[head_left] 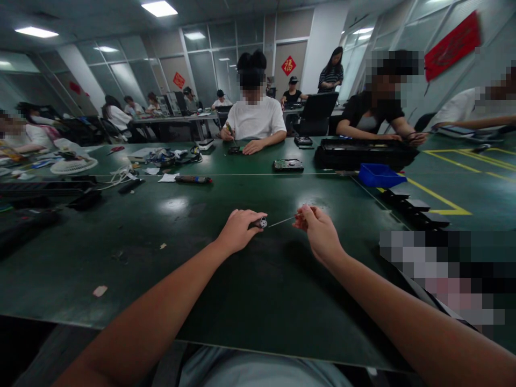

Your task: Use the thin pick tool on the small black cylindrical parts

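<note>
Over the near middle of the green table, my left hand is closed around a small dark cylindrical part, whose round silvery end with holes faces right. Fingers hide most of its body. My right hand is closed on what looks like a thin screwdriver. Its narrow metal shaft points left toward the part's end, with a small gap between tip and part. The handle is hidden within my right fingers.
Beyond my hands lie a dark pen-shaped electric screwdriver and an opened drive-like device. A blue bin, black brackets and a long black housing stand right. Cables lie left. A person works opposite.
</note>
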Tool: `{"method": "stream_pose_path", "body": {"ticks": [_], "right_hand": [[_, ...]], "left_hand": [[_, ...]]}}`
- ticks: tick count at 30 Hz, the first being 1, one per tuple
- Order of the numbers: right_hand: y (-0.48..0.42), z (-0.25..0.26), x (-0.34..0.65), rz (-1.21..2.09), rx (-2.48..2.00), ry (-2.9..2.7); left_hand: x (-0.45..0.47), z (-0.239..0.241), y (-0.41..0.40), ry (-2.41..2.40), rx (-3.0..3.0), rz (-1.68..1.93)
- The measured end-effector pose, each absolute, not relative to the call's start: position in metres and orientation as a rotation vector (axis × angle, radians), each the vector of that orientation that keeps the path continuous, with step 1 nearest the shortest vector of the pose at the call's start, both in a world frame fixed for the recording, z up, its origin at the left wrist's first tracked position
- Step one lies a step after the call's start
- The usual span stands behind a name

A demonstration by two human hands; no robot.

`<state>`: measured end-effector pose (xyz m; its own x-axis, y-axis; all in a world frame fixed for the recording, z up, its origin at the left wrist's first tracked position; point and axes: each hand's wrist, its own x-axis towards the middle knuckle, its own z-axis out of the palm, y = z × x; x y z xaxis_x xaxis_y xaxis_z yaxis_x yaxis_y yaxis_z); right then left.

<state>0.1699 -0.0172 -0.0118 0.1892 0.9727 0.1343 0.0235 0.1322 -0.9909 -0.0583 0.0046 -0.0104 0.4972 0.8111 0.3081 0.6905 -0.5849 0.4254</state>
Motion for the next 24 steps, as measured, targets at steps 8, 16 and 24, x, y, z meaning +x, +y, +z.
{"method": "stream_pose_path", "body": {"ticks": [8, 16, 24], "right_hand": [[-0.026, -0.005, 0.166, 0.771, -1.219, -1.383], [-0.032, 0.004, 0.167, 0.575, -1.343, -1.574], [-0.030, 0.002, 0.170, 0.549, -1.349, -1.530]], "left_hand": [[-0.056, -0.009, 0.001, 1.280, 2.523, 0.666], [-0.056, -0.011, 0.002, 1.292, 2.511, 0.630], [-0.054, -0.008, 0.001, 1.337, 2.145, 0.928]]}}
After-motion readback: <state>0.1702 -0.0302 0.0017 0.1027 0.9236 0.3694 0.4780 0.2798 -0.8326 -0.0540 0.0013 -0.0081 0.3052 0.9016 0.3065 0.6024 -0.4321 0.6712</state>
